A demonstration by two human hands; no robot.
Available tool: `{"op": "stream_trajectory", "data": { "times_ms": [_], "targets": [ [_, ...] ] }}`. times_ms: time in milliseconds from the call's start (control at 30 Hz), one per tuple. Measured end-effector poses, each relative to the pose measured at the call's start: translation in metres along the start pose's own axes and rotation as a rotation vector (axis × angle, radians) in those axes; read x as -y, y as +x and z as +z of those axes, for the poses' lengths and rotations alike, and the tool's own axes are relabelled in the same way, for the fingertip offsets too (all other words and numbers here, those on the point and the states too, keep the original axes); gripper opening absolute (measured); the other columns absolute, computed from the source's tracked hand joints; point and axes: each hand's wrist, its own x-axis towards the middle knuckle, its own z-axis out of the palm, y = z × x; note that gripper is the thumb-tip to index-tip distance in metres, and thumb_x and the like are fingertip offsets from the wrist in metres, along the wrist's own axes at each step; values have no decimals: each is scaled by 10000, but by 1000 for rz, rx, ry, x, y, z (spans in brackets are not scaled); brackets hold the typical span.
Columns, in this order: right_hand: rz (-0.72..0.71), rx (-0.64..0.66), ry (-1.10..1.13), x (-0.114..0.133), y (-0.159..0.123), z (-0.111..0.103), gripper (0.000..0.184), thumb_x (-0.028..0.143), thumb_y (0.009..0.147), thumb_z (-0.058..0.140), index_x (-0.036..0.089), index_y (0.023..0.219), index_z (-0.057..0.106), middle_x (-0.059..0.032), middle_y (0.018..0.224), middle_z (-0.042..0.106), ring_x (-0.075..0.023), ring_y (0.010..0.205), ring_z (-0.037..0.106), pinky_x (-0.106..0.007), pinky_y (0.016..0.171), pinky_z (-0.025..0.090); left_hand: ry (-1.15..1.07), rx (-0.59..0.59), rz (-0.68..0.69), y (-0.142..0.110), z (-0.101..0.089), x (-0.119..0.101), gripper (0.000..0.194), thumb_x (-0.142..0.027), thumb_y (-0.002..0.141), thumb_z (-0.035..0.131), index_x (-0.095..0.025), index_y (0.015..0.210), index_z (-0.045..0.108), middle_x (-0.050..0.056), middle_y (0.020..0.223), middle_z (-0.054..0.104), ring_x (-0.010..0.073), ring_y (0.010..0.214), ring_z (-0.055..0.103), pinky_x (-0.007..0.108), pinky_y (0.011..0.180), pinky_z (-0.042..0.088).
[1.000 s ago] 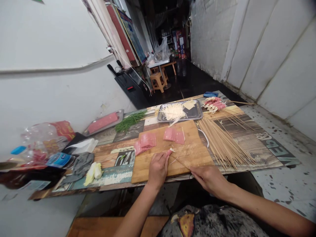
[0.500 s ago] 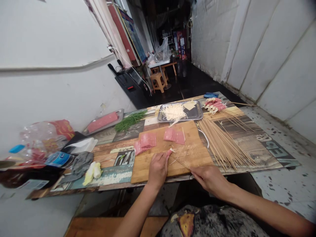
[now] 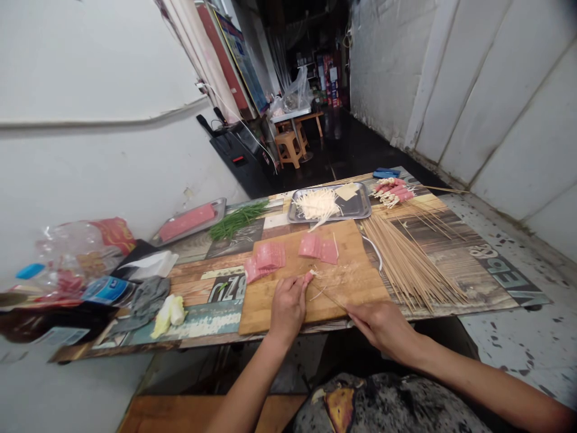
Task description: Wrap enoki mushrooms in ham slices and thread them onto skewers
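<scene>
My left hand (image 3: pixel 288 305) is closed around a small pink meat roll (image 3: pixel 309 276), with pale strands poking out of its end. In my right hand (image 3: pixel 377 325) is a thin bamboo skewer (image 3: pixel 332 297), pinched near its lower end. The skewer's other end reaches the roll; whether it has pierced it I cannot tell. Both hands are over the near part of a wooden cutting board (image 3: pixel 356 282). Farther up the board lie two groups of thin pink meat slices (image 3: pixel 270 255), the right-hand slices (image 3: pixel 318 248) having a pale strand on them.
Behind the board stands a metal tray (image 3: pixel 356 210) of enoki-like white strands (image 3: pixel 317 204). Many loose skewers (image 3: pixel 410 258) fan out at right, below finished skewered rolls (image 3: pixel 392 192). Green stalks (image 3: pixel 238 220), a meat tray (image 3: pixel 192 221), cabbage pieces (image 3: pixel 169 314) and a grey cloth (image 3: pixel 151 300) lie left.
Almost nothing differs. Both hands keep their hold on the roll and the skewer, with only a very slight shift.
</scene>
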Motion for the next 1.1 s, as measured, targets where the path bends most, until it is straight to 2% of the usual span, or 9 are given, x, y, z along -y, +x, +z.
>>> {"op": "stream_trajectory", "data": {
  "times_ms": [200, 600, 800, 933, 1100],
  "targets": [
    [19, 6, 26, 1, 3, 1, 380, 241, 969, 337, 156, 1029, 703, -90, 814, 732, -156, 706, 668, -222, 647, 434, -12, 5, -18, -1, 1, 1, 260, -218, 953, 469, -180, 1121, 663, 74, 893, 664, 168, 812, 579, 303, 739, 462],
    [8, 8, -1, 1, 2, 2, 322, 202, 946, 380, 153, 998, 694, -79, 768, 719, -166, 677, 663, -225, 615, 403, -6, 3, -32, 0, 0, 0, 258, -226, 952, 469, -180, 1100, 674, 74, 861, 658, 173, 786, 572, 307, 717, 459],
    [20, 82, -44, 6, 8, -3, 324, 208, 955, 362, 151, 995, 678, -82, 783, 721, -171, 694, 670, -233, 612, 384, -19, 7, -30, 0, 0, 0, 263, -224, 955, 459, -191, 1109, 669, 74, 870, 654, 175, 810, 580, 307, 737, 465],
    [50, 170, -108, 13, 15, -10, 297, 191, 949, 376, 152, 911, 667, -81, 769, 714, -173, 678, 661, -241, 576, 343, -18, 20, -28, 1, 0, 0, 260, -217, 953, 462, -179, 1110, 666, 77, 867, 654, 177, 811, 574, 309, 736, 461],
    [70, 233, -149, 19, 25, -15, 254, 176, 937, 401, 155, 908, 653, -70, 754, 711, -174, 658, 651, -252, 545, 287, -19, 12, -10, 2, -1, -1, 261, -206, 958, 449, -177, 1102, 664, 72, 862, 659, 169, 784, 561, 300, 713, 451]
  ]
}}
